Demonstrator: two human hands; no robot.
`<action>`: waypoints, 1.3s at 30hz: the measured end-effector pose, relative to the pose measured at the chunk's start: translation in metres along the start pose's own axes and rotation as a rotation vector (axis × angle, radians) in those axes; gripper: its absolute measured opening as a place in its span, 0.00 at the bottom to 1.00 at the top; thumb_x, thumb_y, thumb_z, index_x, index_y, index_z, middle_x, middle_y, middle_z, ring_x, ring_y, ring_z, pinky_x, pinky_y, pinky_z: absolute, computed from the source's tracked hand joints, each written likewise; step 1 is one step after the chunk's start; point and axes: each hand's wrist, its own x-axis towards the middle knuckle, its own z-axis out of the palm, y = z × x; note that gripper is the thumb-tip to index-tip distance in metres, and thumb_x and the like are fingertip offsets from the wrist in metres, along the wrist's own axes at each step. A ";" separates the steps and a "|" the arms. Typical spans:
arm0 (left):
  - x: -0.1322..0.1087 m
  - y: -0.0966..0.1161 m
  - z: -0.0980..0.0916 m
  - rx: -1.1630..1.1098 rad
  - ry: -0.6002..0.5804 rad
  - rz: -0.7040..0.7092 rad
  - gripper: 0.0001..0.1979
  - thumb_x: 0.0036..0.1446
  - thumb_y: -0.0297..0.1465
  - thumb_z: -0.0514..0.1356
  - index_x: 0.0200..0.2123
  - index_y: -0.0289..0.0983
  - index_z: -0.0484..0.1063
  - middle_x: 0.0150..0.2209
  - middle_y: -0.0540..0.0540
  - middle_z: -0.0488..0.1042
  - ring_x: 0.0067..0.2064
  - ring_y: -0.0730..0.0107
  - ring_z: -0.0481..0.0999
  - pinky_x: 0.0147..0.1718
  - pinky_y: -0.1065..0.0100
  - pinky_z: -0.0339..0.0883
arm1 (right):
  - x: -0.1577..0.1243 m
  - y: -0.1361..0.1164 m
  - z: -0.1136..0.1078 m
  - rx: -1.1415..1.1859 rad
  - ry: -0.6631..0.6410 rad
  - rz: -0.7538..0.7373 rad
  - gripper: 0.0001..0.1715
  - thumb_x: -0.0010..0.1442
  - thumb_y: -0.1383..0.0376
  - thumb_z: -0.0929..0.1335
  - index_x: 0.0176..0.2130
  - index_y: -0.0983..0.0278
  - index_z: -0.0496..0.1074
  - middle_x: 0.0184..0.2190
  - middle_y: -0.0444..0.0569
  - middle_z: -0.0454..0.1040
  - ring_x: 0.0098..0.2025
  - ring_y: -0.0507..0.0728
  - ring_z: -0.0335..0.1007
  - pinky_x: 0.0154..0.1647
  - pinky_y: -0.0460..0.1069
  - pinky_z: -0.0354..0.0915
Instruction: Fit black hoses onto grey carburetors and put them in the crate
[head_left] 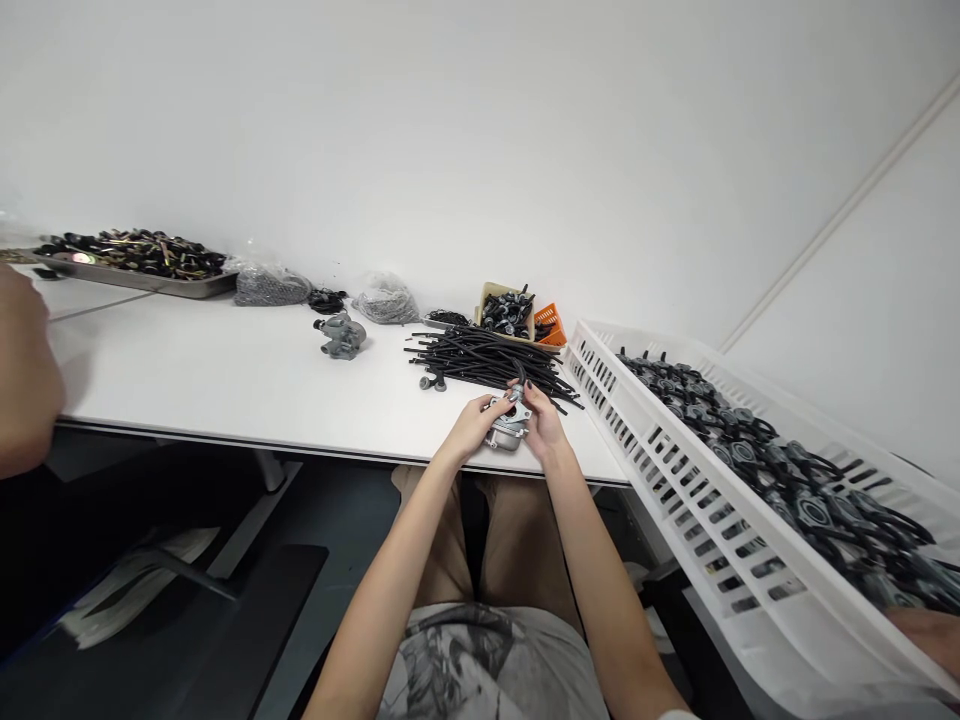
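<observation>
Near the table's front edge, both hands grip one silver metal carburetor [507, 432]. My left hand [472, 425] is closed on its left side, thumb across the top. On the other side my right hand [544, 420] is closed too, with fingers by the black part at its upper end. Just beyond the hands lies a pile of black rubber hoses [487, 352]. A small dark fitting [433, 382] rests left of that pile. Farther left on the table stands another grey carburetor [343, 336].
A white slatted crate [675, 475] full of carburetors stands at right, another person's hand [926, 632] by it. Behind the hoses are a cream bin [489, 292] of parts and an orange basket [553, 322]. Plastic bags [386, 298] and a metal tray [196, 287] line the back. Another person's arm [26, 370] is at left.
</observation>
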 end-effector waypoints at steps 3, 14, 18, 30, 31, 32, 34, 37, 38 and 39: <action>-0.001 0.002 0.000 0.005 -0.002 0.003 0.23 0.52 0.50 0.63 0.33 0.32 0.72 0.30 0.46 0.72 0.32 0.69 0.69 0.33 0.68 0.61 | -0.001 0.001 0.001 0.005 0.019 0.008 0.12 0.50 0.56 0.74 0.35 0.59 0.79 0.28 0.44 0.77 0.30 0.54 0.69 0.30 0.48 0.63; -0.002 0.003 0.000 0.046 -0.016 0.005 0.22 0.52 0.48 0.63 0.34 0.32 0.73 0.33 0.46 0.73 0.35 0.69 0.70 0.36 0.69 0.60 | -0.004 0.007 0.004 0.075 0.064 -0.021 0.14 0.49 0.55 0.75 0.34 0.60 0.79 0.26 0.42 0.77 0.28 0.52 0.69 0.29 0.46 0.64; -0.003 0.006 0.001 0.025 -0.020 -0.004 0.22 0.52 0.48 0.64 0.34 0.32 0.73 0.33 0.46 0.73 0.35 0.69 0.70 0.35 0.69 0.60 | -0.001 0.009 0.002 0.054 0.094 -0.040 0.14 0.49 0.53 0.75 0.32 0.60 0.79 0.26 0.43 0.77 0.28 0.52 0.69 0.29 0.46 0.64; -0.003 0.008 0.002 0.113 -0.003 -0.003 0.23 0.52 0.49 0.62 0.34 0.32 0.74 0.33 0.44 0.75 0.36 0.66 0.72 0.36 0.67 0.62 | -0.002 0.011 0.007 0.072 0.149 -0.038 0.22 0.45 0.47 0.77 0.31 0.61 0.75 0.26 0.42 0.74 0.28 0.52 0.68 0.32 0.47 0.65; -0.003 0.007 0.001 0.123 -0.001 -0.002 0.23 0.52 0.49 0.62 0.34 0.32 0.74 0.34 0.44 0.76 0.36 0.65 0.72 0.36 0.67 0.62 | -0.002 0.011 0.007 0.069 0.148 -0.034 0.23 0.45 0.47 0.77 0.31 0.61 0.75 0.26 0.42 0.74 0.28 0.52 0.68 0.32 0.47 0.65; -0.003 0.006 0.001 0.131 0.001 -0.002 0.24 0.52 0.50 0.62 0.35 0.32 0.75 0.34 0.44 0.76 0.37 0.65 0.72 0.36 0.67 0.62 | -0.002 0.012 0.007 0.068 0.146 -0.033 0.23 0.45 0.46 0.77 0.31 0.60 0.75 0.27 0.42 0.74 0.29 0.52 0.68 0.33 0.47 0.66; -0.002 0.005 0.001 0.138 0.006 -0.002 0.24 0.52 0.50 0.62 0.35 0.32 0.75 0.34 0.44 0.76 0.37 0.64 0.72 0.36 0.67 0.63 | -0.002 0.012 0.006 0.072 0.141 -0.034 0.23 0.45 0.46 0.77 0.32 0.60 0.74 0.27 0.42 0.75 0.29 0.53 0.69 0.33 0.47 0.66; -0.002 0.004 0.001 0.101 0.004 -0.006 0.24 0.51 0.50 0.63 0.35 0.32 0.75 0.33 0.44 0.76 0.36 0.65 0.72 0.35 0.68 0.62 | -0.004 0.010 0.004 0.094 0.123 -0.016 0.22 0.47 0.48 0.76 0.35 0.59 0.76 0.29 0.43 0.76 0.30 0.54 0.70 0.34 0.48 0.67; -0.002 0.004 0.001 0.083 0.000 -0.005 0.24 0.51 0.50 0.63 0.34 0.32 0.75 0.32 0.44 0.75 0.35 0.66 0.72 0.35 0.68 0.62 | -0.005 0.009 0.003 0.096 0.108 -0.007 0.20 0.48 0.49 0.75 0.35 0.59 0.76 0.29 0.43 0.77 0.31 0.54 0.71 0.34 0.49 0.67; -0.002 0.005 0.001 0.068 -0.004 -0.002 0.24 0.51 0.50 0.62 0.34 0.33 0.74 0.32 0.45 0.75 0.34 0.66 0.71 0.34 0.68 0.62 | -0.005 0.008 0.003 0.094 0.091 -0.002 0.18 0.49 0.51 0.75 0.36 0.60 0.77 0.30 0.44 0.77 0.31 0.55 0.71 0.34 0.49 0.67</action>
